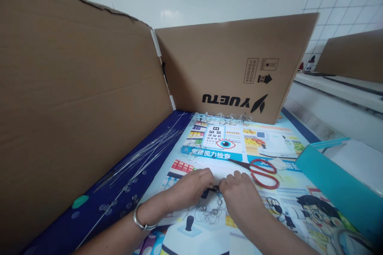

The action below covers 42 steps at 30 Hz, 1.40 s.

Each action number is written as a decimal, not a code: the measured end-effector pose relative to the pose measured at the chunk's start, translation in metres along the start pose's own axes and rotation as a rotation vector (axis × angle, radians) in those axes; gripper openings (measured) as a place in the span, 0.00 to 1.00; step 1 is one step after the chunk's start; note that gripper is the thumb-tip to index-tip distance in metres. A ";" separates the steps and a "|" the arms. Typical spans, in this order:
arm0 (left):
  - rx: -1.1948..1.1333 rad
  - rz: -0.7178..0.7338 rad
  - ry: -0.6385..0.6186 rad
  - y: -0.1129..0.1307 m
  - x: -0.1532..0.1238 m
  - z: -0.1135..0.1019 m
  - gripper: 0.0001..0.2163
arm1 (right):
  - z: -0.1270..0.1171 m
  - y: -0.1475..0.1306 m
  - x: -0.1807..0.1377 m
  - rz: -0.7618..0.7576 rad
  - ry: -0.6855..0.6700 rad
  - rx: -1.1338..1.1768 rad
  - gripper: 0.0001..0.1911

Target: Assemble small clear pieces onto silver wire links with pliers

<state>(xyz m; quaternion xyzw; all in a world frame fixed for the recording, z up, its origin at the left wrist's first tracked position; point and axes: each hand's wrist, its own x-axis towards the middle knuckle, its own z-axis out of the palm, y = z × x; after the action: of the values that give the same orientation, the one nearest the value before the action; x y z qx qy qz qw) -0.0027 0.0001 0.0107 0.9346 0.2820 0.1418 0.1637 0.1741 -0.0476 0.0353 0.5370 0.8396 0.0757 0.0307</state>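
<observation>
My left hand (190, 188) and my right hand (239, 191) meet knuckle to knuckle low in the middle of the printed table mat (269, 139). Both have their fingers curled in a pinch around a thin wire strung with clear beads (211, 211), which trails in loops just below them. A silver bangle (140, 219) sits on my left wrist. Red-handled scissors (260, 171) lie just beyond my right hand, blades pointing left.
Tall cardboard sheets wall the left side (74, 99) and the back (233, 71). A bundle of thin straight wires (143, 155) and loose clear beads (128, 191) lie on the dark blue strip at left. A teal box (335, 187) stands at right.
</observation>
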 end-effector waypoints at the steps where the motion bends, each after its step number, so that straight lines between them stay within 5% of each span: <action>1: 0.006 -0.001 -0.001 0.000 0.000 0.000 0.10 | 0.000 0.000 0.000 0.004 0.000 0.002 0.08; 22: -0.137 -0.013 0.071 -0.009 -0.001 -0.004 0.08 | 0.000 0.003 -0.006 -0.008 0.032 -0.054 0.09; 42: -0.037 -0.070 0.036 -0.002 -0.001 -0.004 0.05 | 0.005 0.001 -0.004 -0.013 0.067 -0.035 0.08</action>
<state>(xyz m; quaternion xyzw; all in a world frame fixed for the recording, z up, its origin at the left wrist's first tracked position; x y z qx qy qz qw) -0.0056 0.0017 0.0137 0.9183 0.3149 0.1579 0.1806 0.1771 -0.0503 0.0299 0.5282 0.8421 0.1083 0.0126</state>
